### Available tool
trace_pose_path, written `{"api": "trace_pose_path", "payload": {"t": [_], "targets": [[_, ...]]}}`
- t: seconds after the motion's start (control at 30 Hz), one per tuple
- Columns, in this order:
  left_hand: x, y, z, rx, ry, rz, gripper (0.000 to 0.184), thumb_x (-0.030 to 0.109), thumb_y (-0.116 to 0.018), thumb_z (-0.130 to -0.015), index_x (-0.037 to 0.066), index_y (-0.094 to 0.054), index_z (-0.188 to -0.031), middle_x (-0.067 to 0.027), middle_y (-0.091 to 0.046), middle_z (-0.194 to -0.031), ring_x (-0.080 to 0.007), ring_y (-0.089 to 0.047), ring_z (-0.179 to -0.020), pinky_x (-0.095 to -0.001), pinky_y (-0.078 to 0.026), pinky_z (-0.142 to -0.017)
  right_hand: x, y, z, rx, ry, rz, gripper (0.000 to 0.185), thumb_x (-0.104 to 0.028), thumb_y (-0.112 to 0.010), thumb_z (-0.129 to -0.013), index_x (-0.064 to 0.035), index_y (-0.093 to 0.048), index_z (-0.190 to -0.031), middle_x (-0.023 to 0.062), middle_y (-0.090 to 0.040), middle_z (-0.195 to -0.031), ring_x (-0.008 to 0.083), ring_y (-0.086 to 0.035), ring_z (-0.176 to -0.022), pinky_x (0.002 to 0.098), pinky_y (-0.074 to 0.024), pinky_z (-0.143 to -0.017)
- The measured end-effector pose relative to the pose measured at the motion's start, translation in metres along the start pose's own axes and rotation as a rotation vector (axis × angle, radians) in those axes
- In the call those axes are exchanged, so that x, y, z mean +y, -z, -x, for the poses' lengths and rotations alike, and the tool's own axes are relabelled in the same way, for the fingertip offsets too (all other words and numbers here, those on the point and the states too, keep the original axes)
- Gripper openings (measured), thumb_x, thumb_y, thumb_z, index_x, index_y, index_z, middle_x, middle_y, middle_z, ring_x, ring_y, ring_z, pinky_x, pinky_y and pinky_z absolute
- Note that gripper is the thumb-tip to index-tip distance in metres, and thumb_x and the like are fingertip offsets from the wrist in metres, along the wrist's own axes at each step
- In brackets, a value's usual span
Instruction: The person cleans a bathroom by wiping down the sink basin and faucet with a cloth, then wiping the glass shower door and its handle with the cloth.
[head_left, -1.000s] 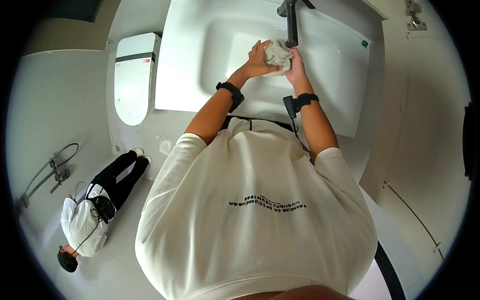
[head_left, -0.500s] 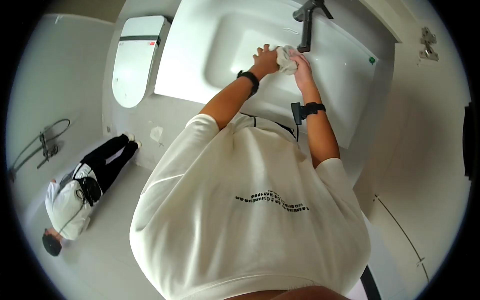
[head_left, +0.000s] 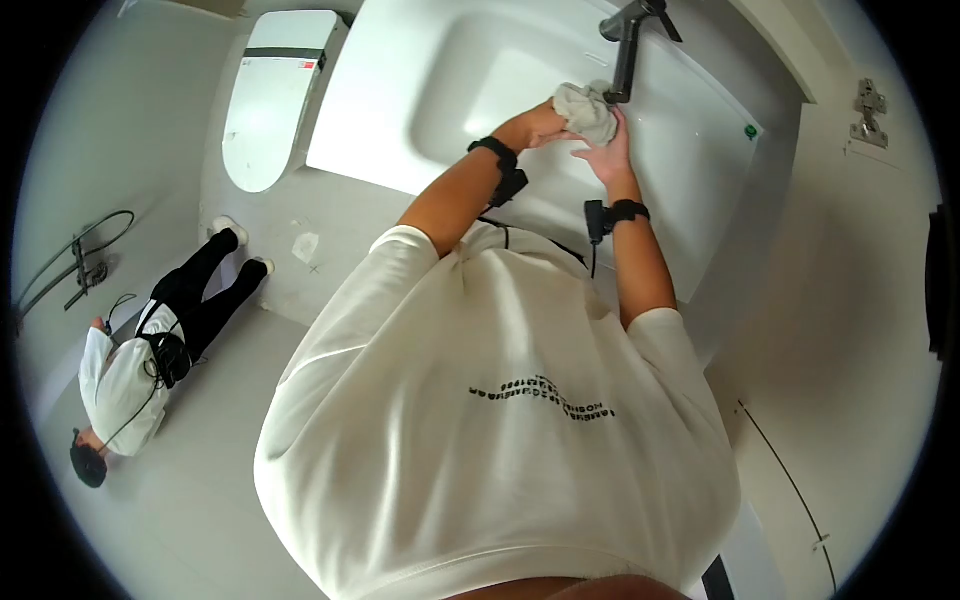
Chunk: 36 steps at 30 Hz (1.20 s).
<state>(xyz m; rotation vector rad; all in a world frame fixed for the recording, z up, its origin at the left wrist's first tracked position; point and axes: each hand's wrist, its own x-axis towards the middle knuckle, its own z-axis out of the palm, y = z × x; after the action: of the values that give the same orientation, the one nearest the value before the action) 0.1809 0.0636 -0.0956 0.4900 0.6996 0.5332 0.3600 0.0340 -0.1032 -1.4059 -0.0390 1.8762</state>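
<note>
Cloth (head_left: 588, 113), off-white, bunched up, sits between both hands over the washbasin (head_left: 375, 150), right by the spout end of the dark faucet (head_left: 625, 70). Left hand (head_left: 540, 124) is closed on the cloth's near-left side; some fingers are hidden behind the folds. Right hand (head_left: 609, 158) is open and cupped, thumb spread away, fingers alongside the cloth's right edge; can't tell how much weight it takes. No water stream I can make out from here; wet or dry, can't tell.

Handling, my judgement: soft, limp, not fragile, light if dry, heavier and a bit slippery if soaked. Loose folds will sag, so best hold is a full-hand grip through the bunched middle, or one bundled end in each hand; a fingertip pinch on one fold would let the rest droop.

Black wristbands (head_left: 628, 210) on both forearms, clear of the cloth. Small green item (head_left: 751, 132) by the basin's right corner, well apart. Toilet (head_left: 268, 120) to the left, lid down. Another person (head_left: 125, 380) stands beyond, near the shower fitting (head_left: 80, 268), hands away from the basin.
</note>
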Motion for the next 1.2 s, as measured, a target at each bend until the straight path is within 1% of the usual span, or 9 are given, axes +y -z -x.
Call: {"api": "trace_pose_path", "payload": {"t": [0.1,0.17,0.27,0.37,0.57,0.63,0.83,0.97,1.2], "targets": [[-0.014,0.013,-0.01,-0.037,-0.048,-0.159,0.055,0.028,-0.073,-0.089,0.01,-0.051,-0.135,-0.0036,-0.058,-0.131,-0.0187,-0.059,-0.118,-0.034,-0.051,-0.099,0.007,-0.017,0.024,-0.115,0.199,0.081,0.065,-0.06,-0.047,-0.092,-0.0174,-0.05,-0.14,0.0071,-0.053,-0.143,0.0338,-0.048,-0.132,0.0694,-0.025,-0.108],[-0.03,0.028,-0.019,-0.049,-0.166,-0.41,0.061,0.03,-0.079,-0.083,0.01,-0.051,-0.134,-0.0057,-0.056,-0.134,-0.0232,-0.056,-0.123,-0.038,-0.049,-0.1,0.001,-0.021,0.012,-0.148,0.003,-0.167,0.058,-0.055,-0.045,-0.094,-0.0168,-0.052,-0.137,0.0079,-0.055,-0.14,0.0347,-0.053,-0.127,0.0661,-0.0336,-0.105],[-0.022,0.009,-0.013,0.303,-0.196,-1.287,0.08,0.028,-0.084,-0.074,0.009,-0.044,-0.14,-0.0123,-0.049,-0.142,-0.0331,-0.048,-0.131,-0.045,-0.042,-0.107,0.023,0.001,-0.027,-0.132,0.045,-0.279,0.047,-0.045,-0.045,-0.097,-0.0128,-0.057,-0.129,0.0069,-0.061,-0.13,0.0281,-0.058,-0.119,0.0502,-0.0453,-0.1],[-0.035,0.017,-0.008,0.4,-0.159,-1.258,0.103,0.023,-0.087,-0.067,0.011,-0.028,-0.151,-0.0179,-0.037,-0.15,-0.041,-0.037,-0.137,-0.0495,-0.034,-0.113,0.027,0.002,-0.031,-0.065,0.087,-0.274,0.044,-0.04,-0.042,-0.1,-0.0111,-0.058,-0.128,0.0059,-0.063,-0.126,0.0243,-0.06,-0.117,0.0413,-0.0479,-0.101],[-0.003,-0.005,0.044,0.133,-0.308,-1.193,0.126,0.015,-0.089,-0.062,0.017,-0.008,-0.158,-0.0186,-0.026,-0.156,-0.042,-0.021,-0.146,-0.051,-0.026,-0.117,0.027,0.026,-0.056,0.132,0.186,-0.067,0.039,-0.039,-0.053,-0.097,-0.0118,-0.061,-0.123,0.0053,-0.064,-0.122,0.0249,-0.061,-0.113,0.0415,-0.048,-0.099],[-0.014,-0.004,0.036,0.014,-0.411,-1.224,0.128,0.013,-0.088,-0.061,0.019,-0.005,-0.159,-0.0287,-0.017,-0.157,-0.0456,-0.015,-0.148,-0.0505,-0.024,-0.119,0.029,0.016,-0.052,0.099,0.217,-0.059,0.04,-0.038,-0.055,-0.096,-0.0109,-0.06,-0.125,0.0055,-0.064,-0.122,0.025,-0.061,-0.113,0.0418,-0.0476,-0.099],[-0.029,-0.011,0.023,0.257,-0.223,-1.286,0.131,0.009,-0.087,-0.06,0.024,-0.003,-0.159,-0.0346,-0.027,-0.148,-0.0528,-0.031,-0.138,-0.054,-0.036,-0.112,0.02,-0.003,-0.03,-0.012,0.178,0.154,0.042,-0.024,-0.058,-0.084,-0.0071,-0.059,-0.123,0.0083,-0.063,-0.118,0.0269,-0.061,-0.11,0.0406,-0.048,-0.098],[-0.054,0.003,-0.002,0.345,-0.362,-1.28,0.094,0.012,-0.08,-0.068,0.022,-0.032,-0.148,-0.0255,-0.05,-0.132,-0.048,-0.052,-0.115,-0.0521,-0.048,-0.097,0.019,-0.004,-0.019,0.034,0.281,0.168,0.039,-0.022,-0.059,-0.084,-0.005,-0.059,-0.119,0.0078,-0.064,-0.114,0.0246,-0.062,-0.107,0.038,-0.0492,-0.095],[-0.054,0.009,-0.008,0.468,-0.437,-1.198,0.049,0.006,-0.069,-0.068,0.013,-0.057,-0.116,-0.0137,-0.067,-0.101,-0.0384,-0.059,-0.103,-0.0438,-0.051,-0.088,0.023,0.008,-0.027,-0.141,0.194,0.225,0.041,-0.035,-0.05,-0.098,-0.0044,-0.059,-0.123,0.0085,-0.063,-0.123,0.0216,-0.061,-0.112,0.0358,-0.0481,-0.099]]}}
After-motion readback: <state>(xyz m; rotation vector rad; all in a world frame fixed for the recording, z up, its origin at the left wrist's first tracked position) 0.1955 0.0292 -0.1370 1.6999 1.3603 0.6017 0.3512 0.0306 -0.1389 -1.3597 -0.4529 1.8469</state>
